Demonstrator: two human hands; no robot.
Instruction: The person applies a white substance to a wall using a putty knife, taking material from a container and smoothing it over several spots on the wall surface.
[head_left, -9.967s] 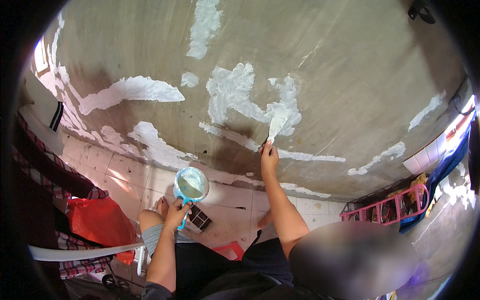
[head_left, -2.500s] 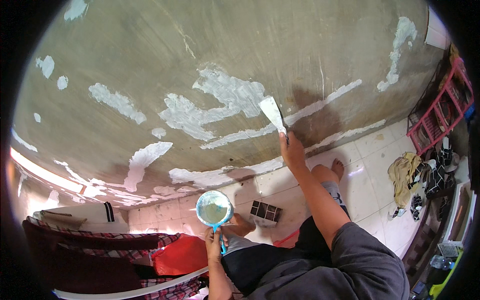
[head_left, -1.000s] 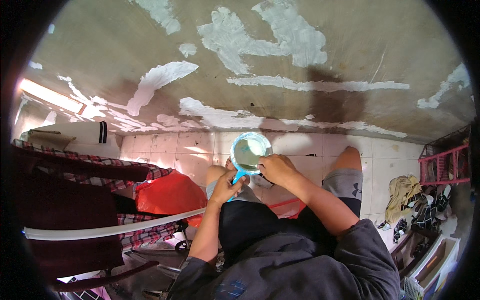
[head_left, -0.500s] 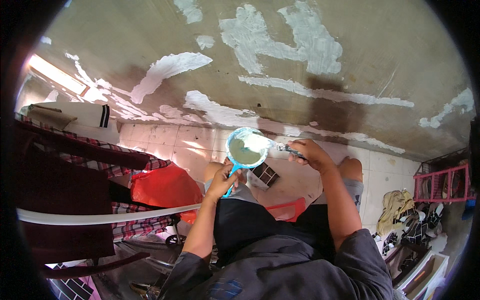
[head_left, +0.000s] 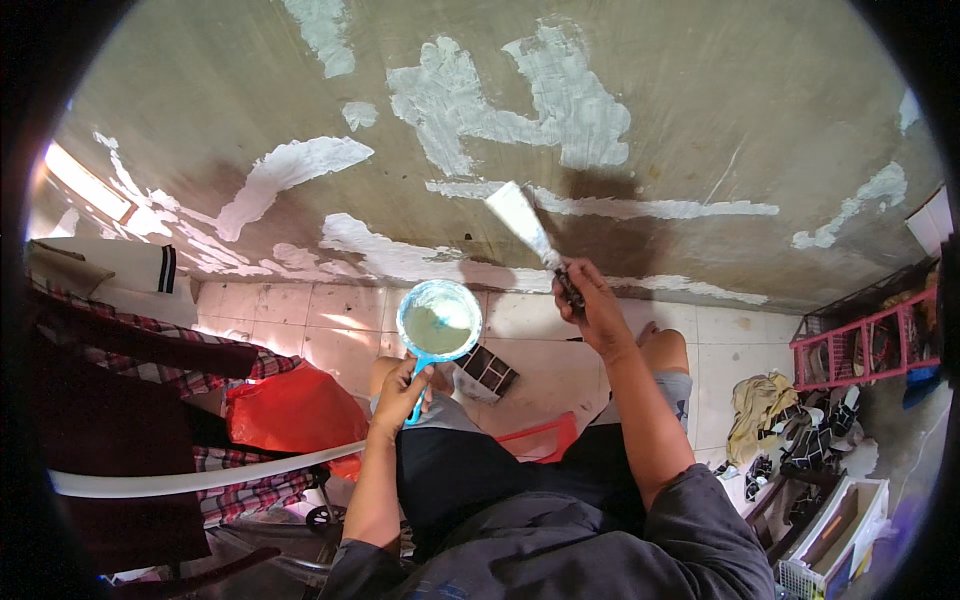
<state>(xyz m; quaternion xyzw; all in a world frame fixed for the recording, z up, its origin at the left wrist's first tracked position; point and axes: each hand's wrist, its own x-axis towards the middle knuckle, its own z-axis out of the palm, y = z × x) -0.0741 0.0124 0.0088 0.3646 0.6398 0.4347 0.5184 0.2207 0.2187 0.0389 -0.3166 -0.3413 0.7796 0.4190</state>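
My left hand (head_left: 403,392) is closed round the blue handle of a small round pan (head_left: 401,322) that has pale, wet filler in it and smears on its rim. Held up to the right of the pan, a putty knife (head_left: 527,228) has white filler over its blade. The fingers of my right hand (head_left: 592,303) wrap its dark handle. Beyond the blade stands a grey-brown wall (head_left: 700,110) with several white patches and streaks; the blade tip overlaps one long streak in view, and I cannot tell whether it touches.
A red plastic bag (head_left: 295,408) and dark red and plaid cloth lie at the left, crossed by a white tube (head_left: 210,480). Between my legs is a red stool edge (head_left: 540,437). At the right are a pink rack (head_left: 865,345), a beige cloth (head_left: 757,410) and a white crate (head_left: 835,530).
The putty knife has left the pan and risen toward the wall with filler on its blade. The pan sits a little lower and further left in view, as the whole view has shifted.
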